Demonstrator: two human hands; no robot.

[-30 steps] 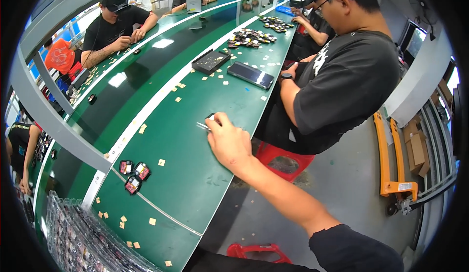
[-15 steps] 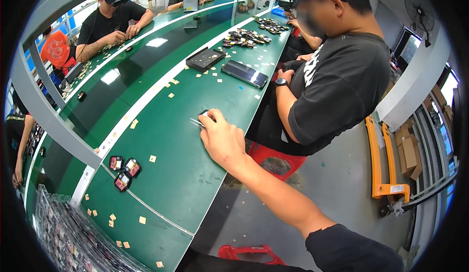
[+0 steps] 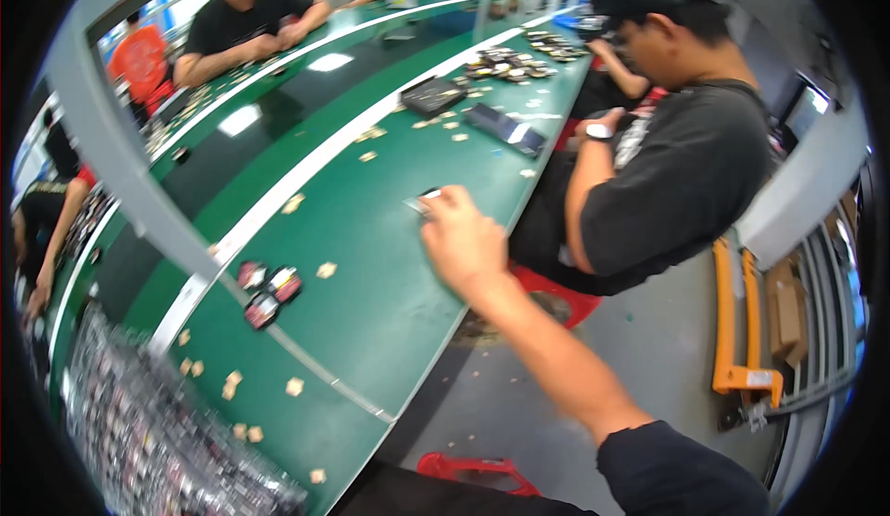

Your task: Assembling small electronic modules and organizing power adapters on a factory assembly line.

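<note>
My right hand [image 3: 465, 242] reaches in from the lower right, raised over the green worktop [image 3: 371, 321] near its right edge. Its fingers are pinched together on tweezers [image 3: 413, 204], whose thin pale tips poke out to the left. A small dark piece [image 3: 432, 192] shows at the fingertips; motion blur hides its kind. To the left, three small black-and-red electronic modules [image 3: 286, 283] lie close together. Pale square pieces [image 3: 326, 270] are scattered on the worktop. My left hand is out of view.
A stack of clear plastic trays [image 3: 158, 423] stands at lower left, beside a grey post [image 3: 158, 201]. Farther up lie a black open box [image 3: 434, 98], a dark phone-like slab [image 3: 505, 130] and a heap of modules [image 3: 505, 64]. A co-worker [image 3: 686, 182] sits at right, near a red stool [image 3: 575, 308].
The whole view has shifted, so the worktop and its things sit farther right and my right hand slightly higher. My grip on the tweezers looks the same. The picture is more blurred.
</note>
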